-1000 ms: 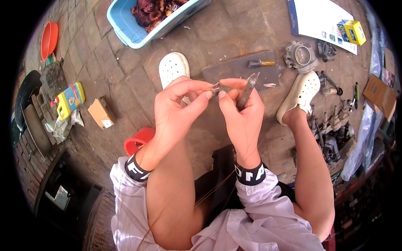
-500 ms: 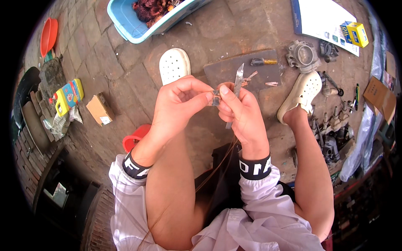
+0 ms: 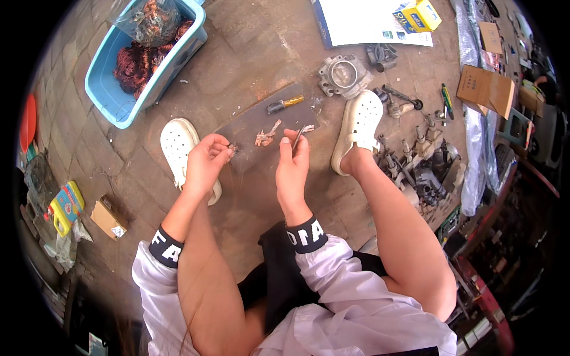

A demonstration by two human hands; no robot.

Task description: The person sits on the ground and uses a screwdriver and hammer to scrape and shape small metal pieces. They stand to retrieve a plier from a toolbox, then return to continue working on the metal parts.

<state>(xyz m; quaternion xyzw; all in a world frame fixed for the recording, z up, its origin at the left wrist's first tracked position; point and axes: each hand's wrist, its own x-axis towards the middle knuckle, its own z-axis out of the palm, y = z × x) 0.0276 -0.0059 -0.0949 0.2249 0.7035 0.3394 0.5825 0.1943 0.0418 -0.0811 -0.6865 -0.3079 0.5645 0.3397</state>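
Observation:
My left hand (image 3: 205, 163) is closed in a pinch on a small dark scrap (image 3: 234, 148), too small and blurred to name, at the left side of a flat dark board (image 3: 237, 121). My right hand (image 3: 293, 169), fingers curled, grips a thin flat metal blade (image 3: 299, 135) seen nearly edge-on. The two hands are apart. Between them, several copper-coloured strips (image 3: 267, 134) lie in a small pile on the board. Behind the strips rests a short tool with a black and amber body (image 3: 285, 104).
A blue plastic tub (image 3: 127, 115) holds reddish copper wire and a clear bag. A round-bored metal housing (image 3: 343, 76) and several greasy metal parts (image 3: 424, 172) lie rightward. My pale clogs (image 3: 177, 148) flank the board. A yellow jug (image 3: 66, 207) and cardboard box (image 3: 108, 218) stand left.
My hands, earlier together at the small piece, have drawn apart, the left holding a scrap over the board. The view has turned right, and more of the tub now shows.

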